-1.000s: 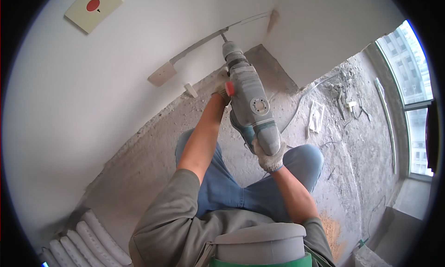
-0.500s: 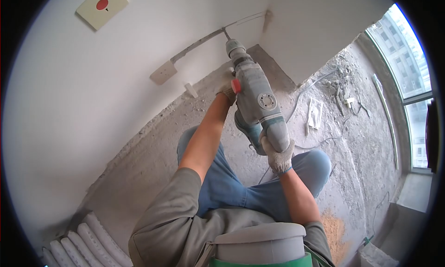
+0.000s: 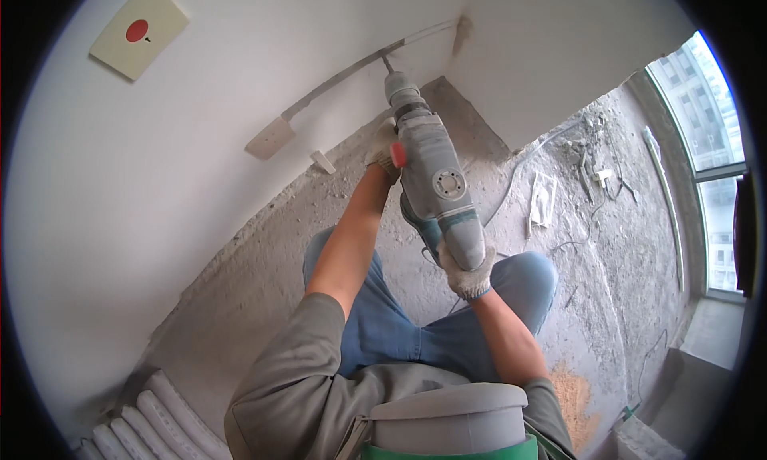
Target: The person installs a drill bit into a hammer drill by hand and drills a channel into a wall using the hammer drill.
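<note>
A dusty rotary hammer drill (image 3: 435,160) is held in both hands, its body pointing up and away toward the white wall. Its bit (image 3: 388,64) meets the wall at the lower edge of a narrow cut groove (image 3: 339,78), near the groove's right end. My gloved left hand (image 3: 383,150) is closed at the front side of the drill, beside a red knob; the drill body partly hides its fingers. Around the rear handle, my gloved right hand (image 3: 466,272) is closed, with the trigger out of sight.
A socket plate (image 3: 270,139) sits at the groove's left end. A small white block (image 3: 322,162) lies by the wall's foot. Rubble and cables (image 3: 603,176) cover the rough floor at right. Rolled white tubes (image 3: 164,424) lie lower left; a window (image 3: 703,132) is at right.
The dark groove reaches farther right toward the corner. The drill and both hands have shifted slightly left in view, as the camera view has also moved a little.
</note>
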The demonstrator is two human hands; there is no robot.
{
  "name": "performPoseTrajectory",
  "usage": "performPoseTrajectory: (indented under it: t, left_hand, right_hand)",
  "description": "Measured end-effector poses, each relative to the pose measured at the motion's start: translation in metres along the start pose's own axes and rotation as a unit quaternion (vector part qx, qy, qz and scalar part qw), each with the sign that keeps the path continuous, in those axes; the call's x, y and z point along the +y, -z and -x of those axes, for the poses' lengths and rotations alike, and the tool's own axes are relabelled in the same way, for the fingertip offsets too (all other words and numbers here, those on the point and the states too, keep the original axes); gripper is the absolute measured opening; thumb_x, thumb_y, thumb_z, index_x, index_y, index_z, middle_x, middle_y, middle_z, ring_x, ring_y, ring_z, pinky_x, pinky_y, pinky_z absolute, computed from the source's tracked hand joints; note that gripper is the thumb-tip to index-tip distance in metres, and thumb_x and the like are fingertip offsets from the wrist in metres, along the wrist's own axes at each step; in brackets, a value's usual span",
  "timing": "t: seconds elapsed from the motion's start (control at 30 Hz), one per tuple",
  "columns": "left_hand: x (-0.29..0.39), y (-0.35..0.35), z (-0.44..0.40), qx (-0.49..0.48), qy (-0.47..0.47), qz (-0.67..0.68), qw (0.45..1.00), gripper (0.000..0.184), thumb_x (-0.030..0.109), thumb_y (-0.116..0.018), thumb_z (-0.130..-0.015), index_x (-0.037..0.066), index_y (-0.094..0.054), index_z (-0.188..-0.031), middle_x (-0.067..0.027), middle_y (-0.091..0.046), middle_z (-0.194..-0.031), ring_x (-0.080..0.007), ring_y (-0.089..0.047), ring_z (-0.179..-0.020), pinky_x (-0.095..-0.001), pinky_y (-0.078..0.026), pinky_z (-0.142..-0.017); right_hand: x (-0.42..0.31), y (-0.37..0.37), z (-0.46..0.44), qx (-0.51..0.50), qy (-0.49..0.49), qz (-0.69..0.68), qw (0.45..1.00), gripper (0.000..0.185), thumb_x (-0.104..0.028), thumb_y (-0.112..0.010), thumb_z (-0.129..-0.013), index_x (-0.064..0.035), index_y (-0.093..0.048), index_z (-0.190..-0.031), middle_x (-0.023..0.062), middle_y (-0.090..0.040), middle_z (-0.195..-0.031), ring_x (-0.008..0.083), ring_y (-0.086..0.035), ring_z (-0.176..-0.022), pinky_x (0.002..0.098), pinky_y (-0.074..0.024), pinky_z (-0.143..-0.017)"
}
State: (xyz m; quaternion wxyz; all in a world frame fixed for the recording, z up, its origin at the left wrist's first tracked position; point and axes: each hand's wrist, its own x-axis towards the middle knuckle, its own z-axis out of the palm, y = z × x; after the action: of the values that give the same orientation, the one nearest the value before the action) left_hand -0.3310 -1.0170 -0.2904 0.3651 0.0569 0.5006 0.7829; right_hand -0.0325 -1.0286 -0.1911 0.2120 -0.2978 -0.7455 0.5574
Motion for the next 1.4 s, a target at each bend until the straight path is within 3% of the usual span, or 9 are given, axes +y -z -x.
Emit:
performPoseTrajectory:
  t: [0.3, 0.37, 0.6, 0.7, 0.8, 0.97, 1.1, 1.2, 1.4]
  left_hand:
    - [-0.048, 0.019, -0.015, -0.419, -0.03, 0.275, 0.865, 0.015, 0.024, -0.057, -0.102, 0.015, -0.062, -0.113, -0.0001, -0.067, -0.099, -0.0108, -0.065, -0.091, -0.028, -0.055, -0.082]
    - [-0.072, 0.062, -0.048, -0.251, -0.097, -0.039, 0.962, 0.017, 0.023, -0.064, -0.098, 0.014, -0.065, -0.112, 0.0002, -0.067, -0.103, -0.0106, -0.063, -0.092, -0.0292, -0.054, -0.083]
    - [-0.021, 0.004, 0.002, -0.135, -0.023, -0.181, 0.974, 0.029, 0.028, -0.066, -0.097, 0.009, -0.066, -0.119, -0.0056, -0.067, -0.112, -0.0137, -0.064, -0.095, -0.0336, -0.054, -0.085]
    - [-0.024, -0.004, -0.007, -0.134, -0.191, -0.141, 0.962, 0.032, 0.029, -0.066, -0.097, 0.006, -0.066, -0.119, -0.0083, -0.069, -0.102, -0.0166, -0.065, -0.084, -0.0352, -0.055, -0.08]
    - [-0.04, 0.003, -0.014, -0.27, 0.059, -0.014, 0.961, 0.027, 0.029, -0.066, -0.097, 0.005, -0.065, -0.109, -0.0098, -0.069, -0.095, -0.0187, -0.065, -0.076, -0.0356, -0.055, -0.075]
    - [0.021, -0.038, 0.04, -0.183, 0.07, -0.082, 0.977, 0.023, 0.029, -0.061, -0.099, 0.007, -0.059, -0.094, -0.0116, -0.068, -0.096, -0.0215, -0.066, -0.079, -0.036, -0.056, -0.072]
    - [-0.05, -0.002, -0.04, -0.517, 0.062, 0.245, 0.818, 0.017, 0.024, -0.063, -0.099, 0.01, -0.065, -0.108, -0.0033, -0.065, -0.109, -0.0093, -0.061, -0.101, -0.0301, -0.052, -0.085]
    - [-0.104, 0.001, -0.052, -0.258, -0.408, -0.175, 0.858, 0.011, 0.023, -0.063, -0.099, 0.012, -0.064, -0.1, 0.0001, -0.065, -0.096, -0.0096, -0.063, -0.09, -0.0302, -0.053, -0.079]
    - [-0.105, 0.001, -0.036, -0.263, -0.148, -0.206, 0.931, 0.011, 0.025, -0.062, -0.1, 0.014, -0.063, -0.102, 0.0005, -0.061, -0.094, -0.0101, -0.059, -0.087, -0.0314, -0.052, -0.076]
  right_hand:
    - [-0.051, -0.006, 0.004, -0.042, 0.213, 0.196, 0.956, 0.04, -0.017, -0.074, -0.07, -0.004, -0.062, -0.105, 0.0175, -0.069, -0.089, 0.0394, -0.068, -0.082, 0.0448, -0.0552, -0.072]
    - [-0.06, -0.009, 0.004, -0.006, 0.186, 0.163, 0.969, 0.041, -0.016, -0.074, -0.07, -0.0035, -0.061, -0.106, 0.0177, -0.068, -0.087, 0.0396, -0.068, -0.081, 0.0452, -0.055, -0.072]
    - [-0.076, -0.011, 0.015, -0.029, 0.174, 0.214, 0.961, 0.045, -0.018, -0.075, -0.07, -0.0033, -0.06, -0.109, 0.0186, -0.068, -0.094, 0.041, -0.067, -0.09, 0.0466, -0.0545, -0.079]
    - [-0.082, -0.014, 0.009, -0.033, 0.158, 0.23, 0.96, 0.045, -0.02, -0.074, -0.071, -0.0038, -0.059, -0.111, 0.0184, -0.068, -0.096, 0.0414, -0.066, -0.092, 0.047, -0.0539, -0.08]
    - [-0.086, -0.01, 0.004, -0.085, 0.129, 0.264, 0.952, 0.048, -0.022, -0.074, -0.072, -0.0048, -0.058, -0.114, 0.0174, -0.067, -0.1, 0.0392, -0.065, -0.096, 0.0464, -0.0532, -0.083]
    - [-0.084, -0.013, 0.005, -0.132, 0.115, 0.29, 0.941, 0.049, -0.022, -0.073, -0.074, -0.005, -0.055, -0.117, 0.0177, -0.066, -0.106, 0.0374, -0.064, -0.101, 0.0457, -0.0522, -0.086]
    - [-0.089, 0.001, 0.008, -0.102, 0.084, 0.239, 0.962, 0.051, -0.019, -0.075, -0.074, -0.0051, -0.053, -0.118, 0.0201, -0.066, -0.103, 0.0422, -0.064, -0.099, 0.0469, -0.0522, -0.084]
    - [-0.093, 0.006, 0.018, -0.113, 0.067, 0.193, 0.972, 0.058, -0.019, -0.076, -0.074, -0.0046, -0.052, -0.125, 0.0185, -0.066, -0.107, 0.0403, -0.065, -0.101, 0.0437, -0.0524, -0.086]
    - [-0.094, 0.011, 0.031, -0.152, 0.071, 0.23, 0.959, 0.06, -0.02, -0.075, -0.074, -0.0049, -0.052, -0.126, 0.0194, -0.063, -0.115, 0.0405, -0.062, -0.108, 0.0449, -0.0502, -0.092]
